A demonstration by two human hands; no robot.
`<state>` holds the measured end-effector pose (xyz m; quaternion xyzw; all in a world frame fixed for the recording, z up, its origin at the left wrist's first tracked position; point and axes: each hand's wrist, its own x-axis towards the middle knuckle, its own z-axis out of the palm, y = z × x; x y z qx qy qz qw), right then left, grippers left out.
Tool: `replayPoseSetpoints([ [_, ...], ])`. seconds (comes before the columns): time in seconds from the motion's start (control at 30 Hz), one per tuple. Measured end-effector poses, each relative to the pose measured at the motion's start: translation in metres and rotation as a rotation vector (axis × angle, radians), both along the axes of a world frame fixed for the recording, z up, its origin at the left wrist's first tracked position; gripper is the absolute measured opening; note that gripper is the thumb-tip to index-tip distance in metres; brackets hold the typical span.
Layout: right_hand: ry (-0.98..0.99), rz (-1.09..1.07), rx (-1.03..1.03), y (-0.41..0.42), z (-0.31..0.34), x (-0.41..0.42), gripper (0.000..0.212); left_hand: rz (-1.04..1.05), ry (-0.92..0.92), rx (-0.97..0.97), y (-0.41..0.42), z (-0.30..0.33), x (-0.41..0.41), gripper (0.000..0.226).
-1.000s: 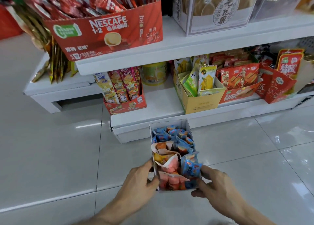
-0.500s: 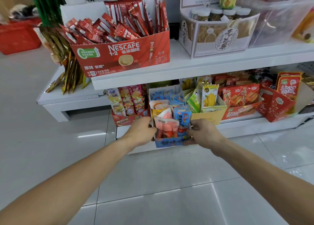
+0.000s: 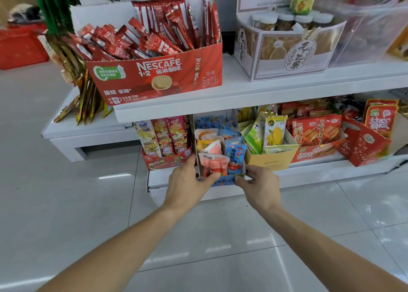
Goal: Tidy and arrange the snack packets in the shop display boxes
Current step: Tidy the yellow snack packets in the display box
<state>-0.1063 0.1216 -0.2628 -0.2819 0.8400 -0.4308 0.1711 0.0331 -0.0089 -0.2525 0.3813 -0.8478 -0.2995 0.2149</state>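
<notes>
A narrow display box [image 3: 225,181] with a blue front, filled with pink, orange and blue snack packets [image 3: 215,162], sits on the bottom shelf [image 3: 309,172] between a red box and a yellow box. My left hand [image 3: 187,179] grips its left front corner, thumb across the front. My right hand [image 3: 259,183] grips its right front corner.
A red box of crisp packets [image 3: 165,159] stands left of it and a yellow box of green-yellow packets [image 3: 273,157] right. Further right are red snack boxes [image 3: 318,150]. The upper shelf carries a Nescafe box [image 3: 154,80] and a white jar box [image 3: 284,55]. Glossy tiled floor [image 3: 66,203] lies below.
Both hands lifted the box from the floor and slid it into the gap on the bottom shelf. It now sits further back between the neighbouring boxes.
</notes>
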Motion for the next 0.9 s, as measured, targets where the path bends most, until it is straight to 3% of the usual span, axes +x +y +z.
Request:
replayPoseSetpoints([
  [0.13, 0.092, -0.092, 0.033, -0.012, -0.004, -0.005, 0.01, 0.033, 0.007, -0.077, -0.008, 0.001, -0.016, 0.043],
  [0.33, 0.145, -0.13, 0.143, -0.028, -0.004, -0.009, 0.02, 0.058, 0.018, -0.098, -0.021, -0.001, -0.024, 0.037],
  [0.57, 0.135, -0.148, 0.17, -0.027, 0.002, -0.002, 0.023, 0.062, -0.136, -0.169, -0.026, -0.007, -0.012, 0.055],
  [0.73, 0.078, -0.191, 0.184, 0.021, 0.025, -0.002, 0.026, 0.026, -0.306, -0.211, -0.013, -0.001, -0.002, 0.078],
  [0.9, 0.06, -0.252, 0.268, 0.079, 0.072, -0.035, 0.026, -0.318, -0.134, -0.265, 0.029, 0.034, -0.027, 0.041],
])
